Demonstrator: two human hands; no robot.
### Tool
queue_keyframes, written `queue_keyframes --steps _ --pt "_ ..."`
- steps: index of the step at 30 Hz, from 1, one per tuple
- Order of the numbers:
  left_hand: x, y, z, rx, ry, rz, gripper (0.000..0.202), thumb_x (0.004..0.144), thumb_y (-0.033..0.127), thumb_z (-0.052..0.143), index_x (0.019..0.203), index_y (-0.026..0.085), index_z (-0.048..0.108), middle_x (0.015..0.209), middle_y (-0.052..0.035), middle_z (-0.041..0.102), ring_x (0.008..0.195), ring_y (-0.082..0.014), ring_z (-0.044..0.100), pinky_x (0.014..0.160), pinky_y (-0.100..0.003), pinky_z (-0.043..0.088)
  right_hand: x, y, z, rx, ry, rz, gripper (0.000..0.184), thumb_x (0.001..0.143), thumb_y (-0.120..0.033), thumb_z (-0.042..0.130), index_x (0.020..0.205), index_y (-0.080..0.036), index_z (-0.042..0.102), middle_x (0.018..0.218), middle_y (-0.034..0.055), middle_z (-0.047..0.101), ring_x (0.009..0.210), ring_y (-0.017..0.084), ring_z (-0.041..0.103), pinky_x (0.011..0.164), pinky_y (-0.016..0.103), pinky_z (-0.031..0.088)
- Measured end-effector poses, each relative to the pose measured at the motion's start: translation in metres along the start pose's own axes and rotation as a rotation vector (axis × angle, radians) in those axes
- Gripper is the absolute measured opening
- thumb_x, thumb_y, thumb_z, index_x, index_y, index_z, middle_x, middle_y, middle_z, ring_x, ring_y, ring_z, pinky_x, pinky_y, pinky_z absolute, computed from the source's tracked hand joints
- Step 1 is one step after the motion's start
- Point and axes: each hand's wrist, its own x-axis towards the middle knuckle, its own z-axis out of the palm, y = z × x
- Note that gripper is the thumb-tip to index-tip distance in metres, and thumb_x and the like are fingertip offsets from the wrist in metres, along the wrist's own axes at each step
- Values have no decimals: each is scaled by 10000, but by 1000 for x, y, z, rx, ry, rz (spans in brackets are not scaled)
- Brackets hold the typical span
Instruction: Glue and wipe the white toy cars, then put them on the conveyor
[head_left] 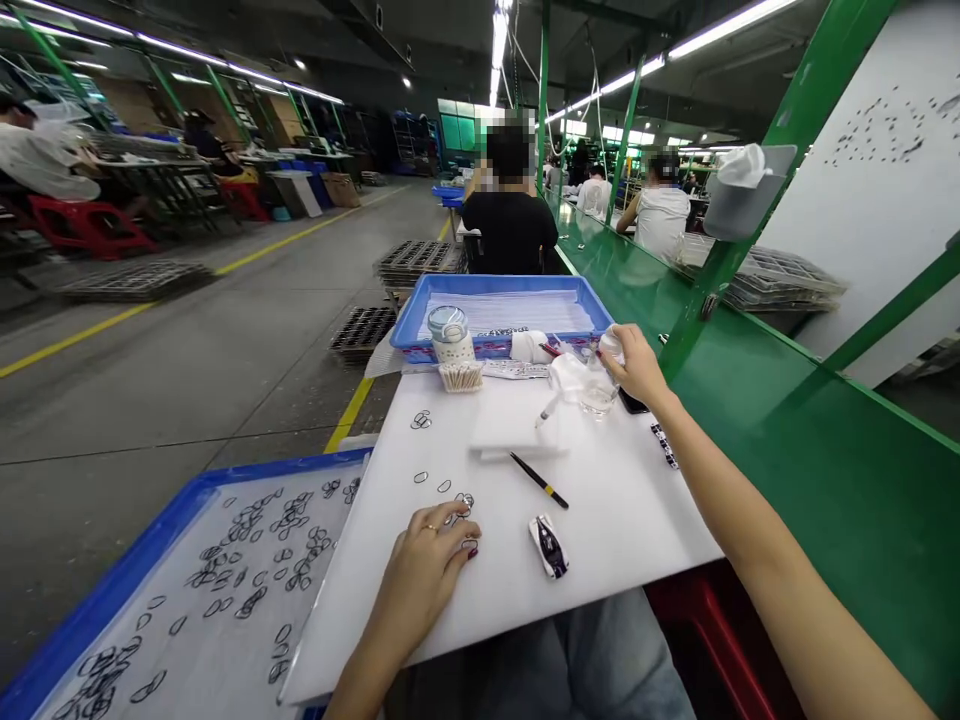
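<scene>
My left hand [429, 560] rests on the white tabletop [480, 600] with its fingers curved but apart, touching a small cluster of thin black rings [466, 500]. One ring lies between the thumb and forefinger. At the table's far right, my right hand [639, 368] is closed on a small white round container [611, 345], whose exact kind I cannot make out. Just below it sits a clear glass dish [597, 400] beside crumpled white tissue [570, 378]. Black tweezers [540, 480] with a yellow band lie mid-table. Nearer me is a black-and-white toy-car-shaped part [549, 547].
A blue tray [502, 348] spans the table's far end, with a jar [451, 338] and cotton swabs [460, 377] before it. Another blue-edged tray [187, 490] of black rings sits lower left. A green conveyor [810, 450] runs along the right. A seated person [510, 225] is ahead.
</scene>
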Motion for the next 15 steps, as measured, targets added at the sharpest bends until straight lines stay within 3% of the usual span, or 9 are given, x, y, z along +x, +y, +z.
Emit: queue_keyframes --steps 4,8,11,15 --pt "0 2 -3 -35 22 25 183 879 172 537 839 248 699 1114 -61 692 1024 -272 617 826 -430 547 -20 22 3 77 172 142 291 951 -377 611 1170 -185 620 1218 88 613 1105 221 592 976 453 498" --pt "-2 3 0 18 36 133 208 892 130 478 815 224 647 1032 -57 709 954 -252 645 777 -388 551 -34 47 -4 201 332 375 366 978 -410 562 1250 -164 572 1200 97 608 1006 209 626 846 414 563" --pt "-3 7 -1 29 100 228 271 919 96 391 830 217 617 916 -42 716 875 -219 671 752 -342 558 -38 54 -2 310 259 468 372 967 -407 588 1239 -154 583 1165 91 627 963 198 642 800 392 582" --pt "-3 15 -12 -27 207 293 251 952 119 386 946 221 615 874 -24 708 772 -159 691 705 -252 562 -40 46 5 396 59 465 366 963 -381 601 1255 -161 584 1224 98 614 1029 213 636 862 419 571"
